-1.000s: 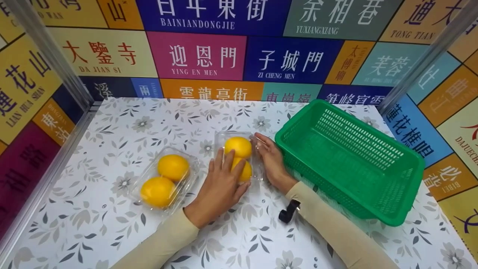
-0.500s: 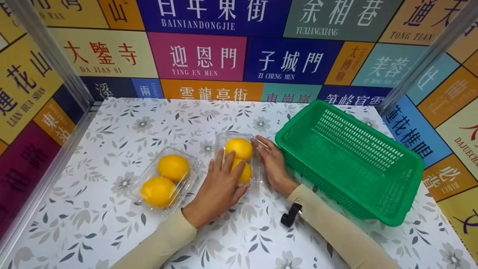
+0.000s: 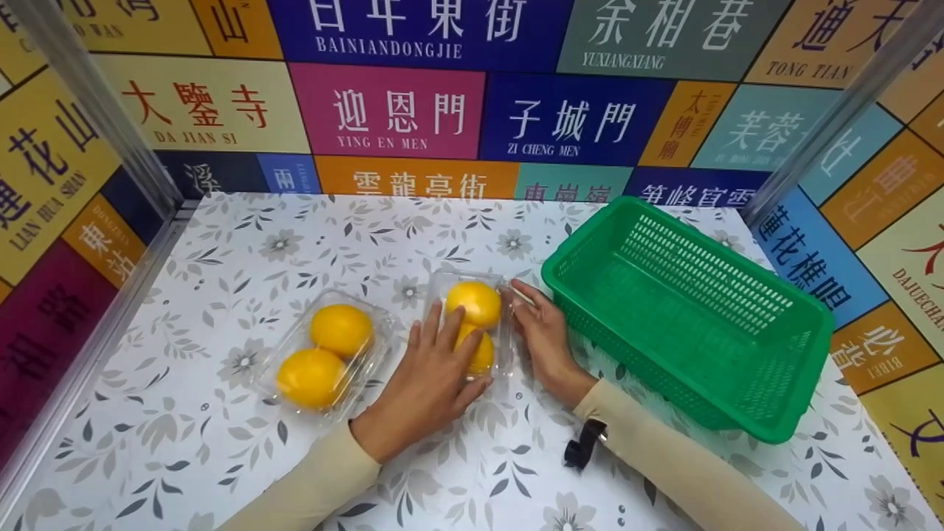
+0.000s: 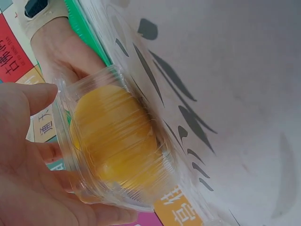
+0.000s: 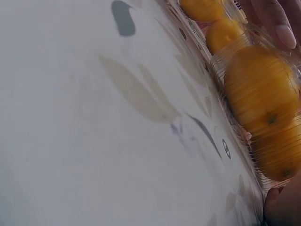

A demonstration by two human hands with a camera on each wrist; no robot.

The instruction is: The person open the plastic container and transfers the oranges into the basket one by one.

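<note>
Left of green basket (image 3: 686, 321): clear box (image 3: 500, 332) with two yellow fruits (image 3: 473, 304), left hand (image 3: 426, 376) atop, grip wide; right hand (image 3: 547, 339) on basket-facing side, grip loose.

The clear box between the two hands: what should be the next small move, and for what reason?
Perhaps press the right hand gently against the box, to steady it before any lift. In the head view, the left hand has its fingers spread over the top, while the right hand is close beside the box, contact unclear.
</note>
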